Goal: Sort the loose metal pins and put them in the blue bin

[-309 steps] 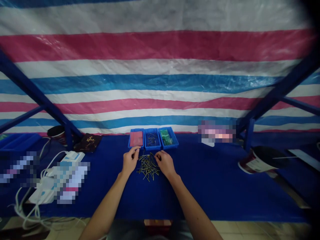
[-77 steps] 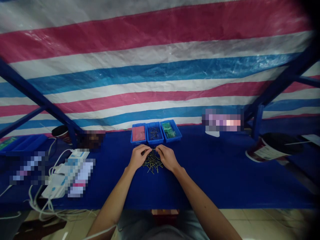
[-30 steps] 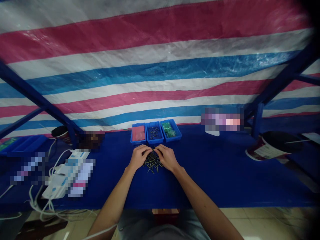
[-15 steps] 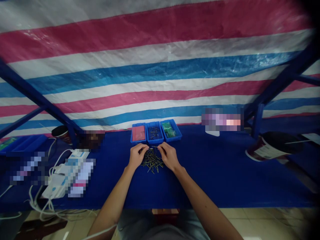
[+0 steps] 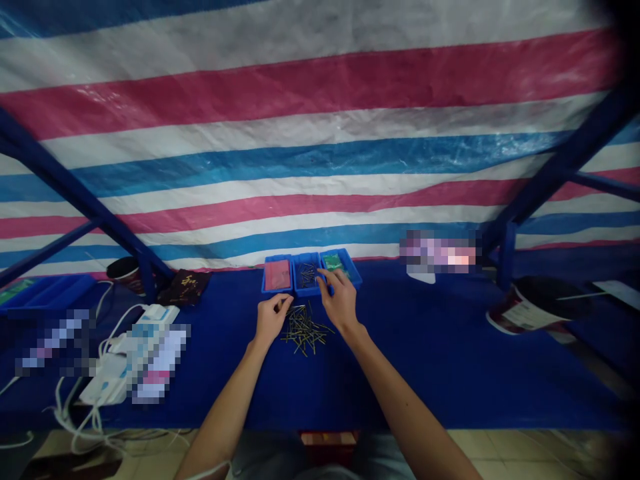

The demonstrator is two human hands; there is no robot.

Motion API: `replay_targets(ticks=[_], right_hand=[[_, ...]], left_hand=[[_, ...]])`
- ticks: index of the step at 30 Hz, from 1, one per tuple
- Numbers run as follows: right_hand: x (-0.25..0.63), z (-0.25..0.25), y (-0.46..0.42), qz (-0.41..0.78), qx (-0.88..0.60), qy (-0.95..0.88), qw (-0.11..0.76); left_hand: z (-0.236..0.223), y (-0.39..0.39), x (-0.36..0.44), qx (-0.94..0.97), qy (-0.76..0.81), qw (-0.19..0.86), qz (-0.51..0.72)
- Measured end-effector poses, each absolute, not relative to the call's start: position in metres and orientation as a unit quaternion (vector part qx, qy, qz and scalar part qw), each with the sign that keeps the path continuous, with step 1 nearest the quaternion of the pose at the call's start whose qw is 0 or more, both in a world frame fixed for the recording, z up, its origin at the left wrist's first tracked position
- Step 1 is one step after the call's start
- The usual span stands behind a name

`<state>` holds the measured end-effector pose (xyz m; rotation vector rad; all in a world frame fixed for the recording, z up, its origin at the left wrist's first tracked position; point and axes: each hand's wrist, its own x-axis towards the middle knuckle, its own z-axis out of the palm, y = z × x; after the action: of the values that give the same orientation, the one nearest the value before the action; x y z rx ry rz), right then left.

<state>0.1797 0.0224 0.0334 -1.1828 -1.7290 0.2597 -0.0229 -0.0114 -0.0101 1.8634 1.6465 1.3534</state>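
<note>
Green packets (image 5: 334, 261) part-hidden; forearms (image 5: 227, 403) cropped

Smooth plastic trays (image 5: 306, 292), metallic-looking rods (image 5: 303, 331), glossy creased plastic sheet (image 5: 320, 160).

A blue table (image 5: 440, 380) is backed by striped tarpaulin (image 5: 320, 160) and flanked by blue struts (image 5: 65, 183); pale floor tiles (image 5: 470, 448) are glimpsed below.

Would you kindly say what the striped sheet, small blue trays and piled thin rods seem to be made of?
Striped sheet: likely plastic, semi-glossy, with creases and highlights. Trays: probably smooth plastic, evenly blue with thin walls. Rods: perhaps metal, brassy, faintly glinting.
</note>
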Motion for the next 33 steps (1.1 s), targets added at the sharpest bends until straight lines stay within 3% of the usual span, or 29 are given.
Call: replay_targets(ticks=[7,12,26,33], right_hand=[[0.189,-0.007,0.018,0.155,-0.400,-0.846,0.316],[0.193,-0.016,0.023,0.172,-0.414,-0.852,0.269],[0.194,-0.020,0.018,0.176,-0.421,-0.845,0.278],[0.197,-0.010,0.012,0.237,-0.394,-0.806,0.373]], left_hand=[[-0.009,-0.012,-0.023,0.662,0.573,0.149,0.460],[-0.010,-0.011,-0.023,0.662,0.573,0.154,0.459],[-0.006,-0.014,-0.020,0.691,0.566,0.148,0.425],[-0.003,-0.020,-0.014,0.737,0.514,0.133,0.419]])
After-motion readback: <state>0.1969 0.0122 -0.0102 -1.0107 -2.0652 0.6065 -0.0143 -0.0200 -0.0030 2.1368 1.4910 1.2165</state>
